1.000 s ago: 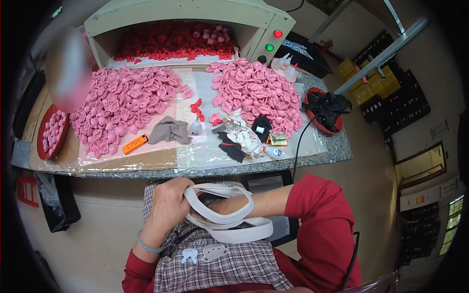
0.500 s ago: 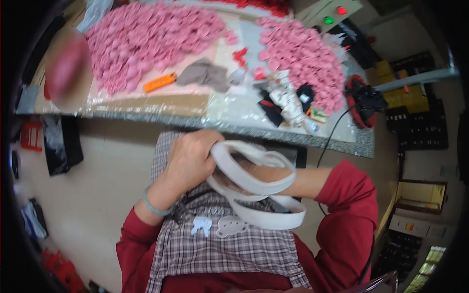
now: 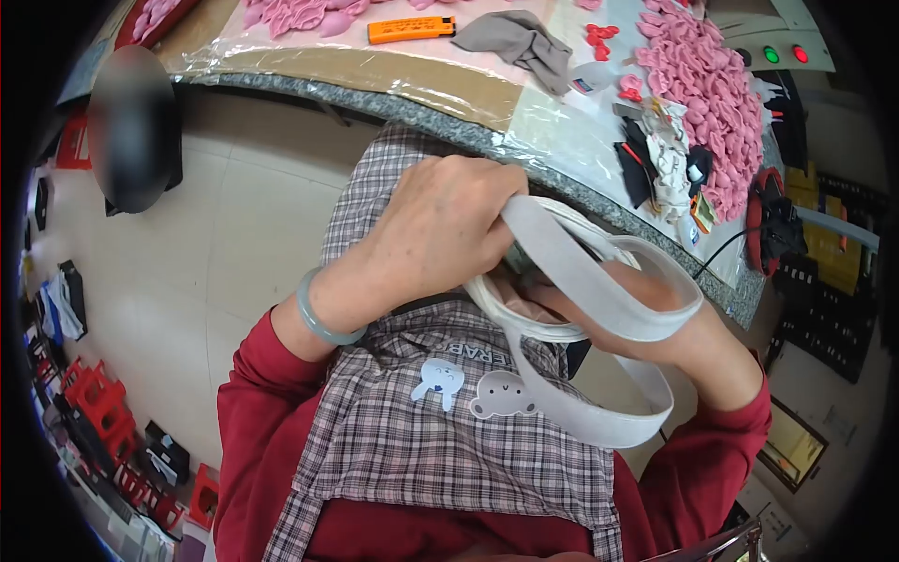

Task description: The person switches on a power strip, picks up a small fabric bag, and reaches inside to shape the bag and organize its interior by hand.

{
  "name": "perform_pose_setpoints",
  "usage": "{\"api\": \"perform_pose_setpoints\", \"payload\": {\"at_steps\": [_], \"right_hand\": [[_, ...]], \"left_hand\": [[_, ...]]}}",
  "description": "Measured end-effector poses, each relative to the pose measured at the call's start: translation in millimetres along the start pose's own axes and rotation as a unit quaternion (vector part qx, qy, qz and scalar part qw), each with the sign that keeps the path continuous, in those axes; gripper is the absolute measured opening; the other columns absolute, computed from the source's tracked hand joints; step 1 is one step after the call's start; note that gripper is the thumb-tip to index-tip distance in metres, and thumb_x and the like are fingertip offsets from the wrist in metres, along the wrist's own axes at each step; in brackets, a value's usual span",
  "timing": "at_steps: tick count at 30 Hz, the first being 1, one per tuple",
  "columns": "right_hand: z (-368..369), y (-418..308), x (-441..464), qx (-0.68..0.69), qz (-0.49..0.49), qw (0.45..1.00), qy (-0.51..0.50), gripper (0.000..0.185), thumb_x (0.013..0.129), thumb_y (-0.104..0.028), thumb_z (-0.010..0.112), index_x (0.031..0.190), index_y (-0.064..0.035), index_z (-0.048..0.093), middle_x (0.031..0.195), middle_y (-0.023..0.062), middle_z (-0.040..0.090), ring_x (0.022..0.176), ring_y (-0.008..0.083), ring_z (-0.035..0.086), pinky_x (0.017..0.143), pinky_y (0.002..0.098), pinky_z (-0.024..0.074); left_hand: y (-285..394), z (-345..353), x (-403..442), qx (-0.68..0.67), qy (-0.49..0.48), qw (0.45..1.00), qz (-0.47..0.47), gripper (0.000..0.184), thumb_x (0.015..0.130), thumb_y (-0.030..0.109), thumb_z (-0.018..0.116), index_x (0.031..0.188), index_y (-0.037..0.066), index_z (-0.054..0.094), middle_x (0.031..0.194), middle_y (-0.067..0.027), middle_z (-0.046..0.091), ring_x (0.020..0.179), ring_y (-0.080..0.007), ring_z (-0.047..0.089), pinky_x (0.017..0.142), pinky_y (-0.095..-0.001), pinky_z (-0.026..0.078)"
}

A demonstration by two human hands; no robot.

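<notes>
A bag with white strap handles [image 3: 599, 281] hangs open over my lap, in front of the plaid apron [image 3: 449, 440]. My left hand [image 3: 449, 220] is closed on the bag's rim at its left side, with a bracelet round the wrist. My right hand [image 3: 552, 298] reaches into the bag's opening through the loop of one handle. The bag and strap hide most of its fingers, so its grip cannot be made out. The other handle droops below my right forearm.
On the table [image 3: 375, 98] lie pink pieces [image 3: 707, 103], an orange cutter [image 3: 412, 30], a grey cloth [image 3: 520, 42], red pieces [image 3: 600, 40] and a crumpled white cloth [image 3: 668, 164]. A red basket [image 3: 755, 220] holds black items. Red stools [image 3: 101, 407] stand at the lower left.
The view has tilted down and turned, so the table sits higher and the bag looks larger, farther right. My left hand still grips the rim; my right hand stays inside.
</notes>
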State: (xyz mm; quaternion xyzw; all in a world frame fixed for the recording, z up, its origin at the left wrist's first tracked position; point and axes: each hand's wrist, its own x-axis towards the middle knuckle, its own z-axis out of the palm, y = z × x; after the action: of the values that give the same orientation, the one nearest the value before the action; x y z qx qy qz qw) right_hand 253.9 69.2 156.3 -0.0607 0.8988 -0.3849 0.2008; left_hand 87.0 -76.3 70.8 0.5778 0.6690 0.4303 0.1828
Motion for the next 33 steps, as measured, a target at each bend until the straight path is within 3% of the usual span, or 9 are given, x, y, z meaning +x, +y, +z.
{"api": "perform_pose_setpoints", "payload": {"at_steps": [2,4,6,10,16,20,24,29,33], "right_hand": [[-10,-13,-9,0.045,0.067,0.996,-0.022,0.051,0.094,-0.008,0.058,0.146,-0.0079,0.059,0.131,0.0240,0.068,0.123,0.0415,0.063,0.108,0.0486,0.0494],[-6,-20,-20,0.004,0.119,0.993,-0.018,0.051,0.092,-0.006,0.058,0.143,-0.0059,0.060,0.128,0.0241,0.068,0.121,0.0426,0.064,0.107,0.0490,0.0500],[2,-21,-38,-0.103,0.084,0.990,-0.035,0.048,0.088,-0.002,0.061,0.136,0.0003,0.060,0.120,0.0246,0.068,0.117,0.0428,0.064,0.105,0.0474,0.0518],[2,-26,-47,-0.081,0.076,0.994,-0.009,0.046,0.085,0.000,0.064,0.131,0.0042,0.061,0.118,0.0242,0.067,0.116,0.0416,0.065,0.101,0.0462,0.0549],[1,-25,-62,-0.076,0.106,0.991,0.017,0.047,0.076,0.000,0.072,0.123,0.0041,0.067,0.120,0.0202,0.068,0.114,0.0402,0.065,0.097,0.0477,0.0548],[1,-33,-63,-0.136,0.140,0.974,0.116,0.037,0.075,-0.003,0.076,0.112,-0.0002,0.071,0.116,0.0155,0.068,0.106,0.0373,0.067,0.091,0.0451,0.0554],[24,-32,-62,-0.309,0.203,0.903,0.217,0.032,0.078,-0.009,0.076,0.109,-0.0047,0.068,0.105,0.0128,0.065,0.093,0.0333,0.066,0.074,0.0438,0.0563],[28,-34,-65,-0.199,0.292,0.919,0.177,0.042,0.093,-0.021,0.077,0.125,0.0001,0.060,0.094,0.0202,0.067,0.076,0.0420,0.070,0.063,0.0486,0.0553],[36,-20,-62,-0.244,0.263,0.903,0.236,0.055,0.093,-0.019,0.077,0.135,0.0042,0.051,0.098,0.0231,0.071,0.081,0.0430,0.072,0.064,0.0480,0.0573]], "left_hand": [[-2,1,0,-0.006,0.000,1.000,-0.002,0.017,0.089,0.017,0.077,0.087,0.001,0.070,0.074,-0.0163,0.069,0.066,-0.0376,0.069,0.060,-0.0431,0.052],[-3,2,-1,-0.005,0.006,1.000,0.001,0.015,0.089,0.015,0.076,0.087,0.001,0.070,0.075,-0.0168,0.070,0.068,-0.0376,0.070,0.061,-0.0433,0.053],[-3,2,0,-0.008,0.008,1.000,0.000,0.015,0.089,0.015,0.075,0.087,0.001,0.070,0.075,-0.0169,0.070,0.068,-0.0378,0.070,0.061,-0.0436,0.053],[-2,1,-2,-0.008,-0.001,1.000,0.007,0.014,0.089,0.014,0.074,0.087,0.001,0.069,0.075,-0.0169,0.070,0.070,-0.0382,0.070,0.062,-0.0451,0.054],[7,6,1,-0.011,-0.003,0.999,0.037,0.011,0.084,0.011,0.073,0.087,0.002,0.068,0.075,-0.0164,0.068,0.070,-0.0386,0.069,0.062,-0.0461,0.053],[13,5,-2,-0.031,-0.017,0.999,0.032,0.012,0.081,0.008,0.073,0.089,0.002,0.067,0.075,-0.0160,0.067,0.068,-0.0392,0.067,0.061,-0.0454,0.053],[14,2,-7,-0.042,-0.020,0.999,0.025,0.013,0.081,0.008,0.075,0.089,0.003,0.067,0.075,-0.0162,0.067,0.067,-0.0389,0.067,0.059,-0.0444,0.052],[13,4,-9,-0.035,-0.024,0.999,0.025,0.013,0.080,0.005,0.073,0.091,0.002,0.068,0.074,-0.0170,0.067,0.066,-0.0383,0.067,0.058,-0.0436,0.052],[13,1,-10,-0.062,-0.015,0.998,0.017,0.014,0.078,0.003,0.073,0.091,0.000,0.069,0.073,-0.0174,0.067,0.065,-0.0375,0.069,0.059,-0.0424,0.052]]}}
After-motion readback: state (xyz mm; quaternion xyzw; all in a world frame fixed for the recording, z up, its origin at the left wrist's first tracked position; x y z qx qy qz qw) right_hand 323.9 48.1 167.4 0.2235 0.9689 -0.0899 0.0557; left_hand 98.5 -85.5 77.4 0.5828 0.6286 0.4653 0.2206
